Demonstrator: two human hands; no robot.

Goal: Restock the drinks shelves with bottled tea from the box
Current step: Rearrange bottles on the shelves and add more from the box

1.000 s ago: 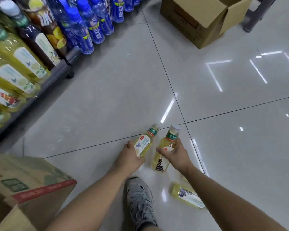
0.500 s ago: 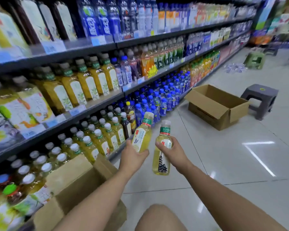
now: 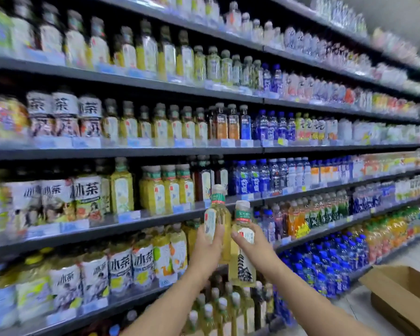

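Observation:
My left hand [image 3: 205, 248] grips a yellow tea bottle [image 3: 215, 215] with a green-banded cap and pale label, held upright. Beside it my right hand [image 3: 254, 246] grips a second yellow tea bottle [image 3: 244, 260] with a black pagoda drawing on its label. Both bottles touch or nearly touch each other in front of the drinks shelves [image 3: 155, 221]. A row of like yellow tea bottles [image 3: 167, 190] stands on the shelf just left of and above my hands. The view is blurred by motion.
Tall shelving full of bottled drinks fills the view: blue water bottles [image 3: 323, 270] low right, orange and green sodas [image 3: 308, 214] further right. An open cardboard box [image 3: 403, 297] lies on the floor at the lower right.
I have risen from the floor, lifting both bottles from low level up in front of the middle shelves. The view swung from the floor up to the shelving.

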